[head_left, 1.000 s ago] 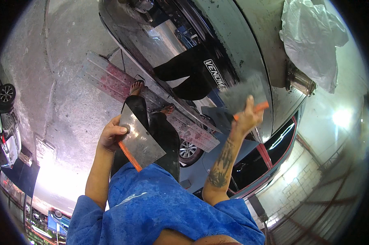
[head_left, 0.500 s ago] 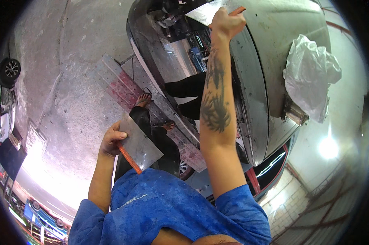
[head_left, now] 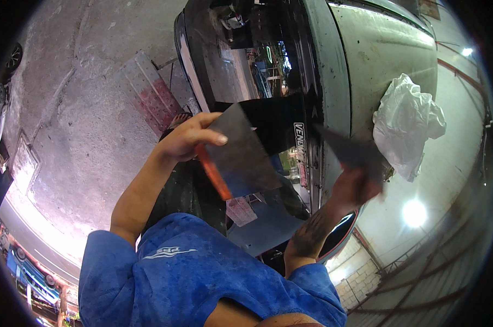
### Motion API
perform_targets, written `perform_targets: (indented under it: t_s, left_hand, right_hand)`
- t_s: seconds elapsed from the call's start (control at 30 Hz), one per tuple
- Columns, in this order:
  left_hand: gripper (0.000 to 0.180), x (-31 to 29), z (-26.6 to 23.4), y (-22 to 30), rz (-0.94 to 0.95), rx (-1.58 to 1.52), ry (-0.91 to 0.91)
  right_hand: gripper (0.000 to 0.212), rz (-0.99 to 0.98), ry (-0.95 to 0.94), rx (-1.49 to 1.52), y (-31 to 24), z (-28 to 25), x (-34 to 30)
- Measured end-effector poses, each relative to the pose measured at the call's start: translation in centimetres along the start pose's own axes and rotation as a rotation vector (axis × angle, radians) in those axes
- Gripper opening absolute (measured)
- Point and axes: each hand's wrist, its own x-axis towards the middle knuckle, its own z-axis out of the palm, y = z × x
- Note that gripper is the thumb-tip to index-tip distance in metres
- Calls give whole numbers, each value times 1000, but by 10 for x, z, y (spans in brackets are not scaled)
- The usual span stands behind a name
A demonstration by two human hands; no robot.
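My left hand [head_left: 187, 139] is closed on a flat rectangular metal putty spreader [head_left: 245, 155] with an orange handle strip along one edge. Its thumb lies over the blade, which is held out in front of my body, over the car's side. To the right, my right hand [head_left: 356, 191], smeared by motion, grips a second putty spreader [head_left: 351, 148] whose dark blade points up and left. That blade hangs over or near the grey roof edge [head_left: 333, 82] of the car; whether it touches cannot be told. Dark side glass [head_left: 279, 65] mirrors the surroundings.
A crumpled white plastic sheet [head_left: 407, 122] rests on the car roof [head_left: 391, 60] at the right. Under me is a perforated metal plank [head_left: 151, 90] with red stains. Concrete floor [head_left: 104, 109] spreads left. Blue vehicles [head_left: 34, 278] stand at the lower left.
My right hand has come back from the far end of the car's roof edge toward my body and right. My left hand has risen forward and right with its spreader, nearer the other one.
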Motion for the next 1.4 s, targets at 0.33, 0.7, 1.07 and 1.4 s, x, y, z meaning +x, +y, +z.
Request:
perform_targets:
  t_s: [0.33, 0.7, 1.07, 1.4]
  left_hand:
    - [47, 0, 27, 2, -30, 168, -151]
    - [44, -15, 31, -32, -148, 189, -305]
    - [39, -21, 39, 0, -164, 115, -147]
    - [45, -48, -3, -3, -134, 38, 0]
  right_hand:
    - [29, -169, -438, 250, -43, -3, -70]
    - [55, 915, -235, 1418, -41, -30, -114]
    - [38, 1097, 220, 668, 36, -74, -172]
    - [23, 709, 464, 192, 122, -2, -77]
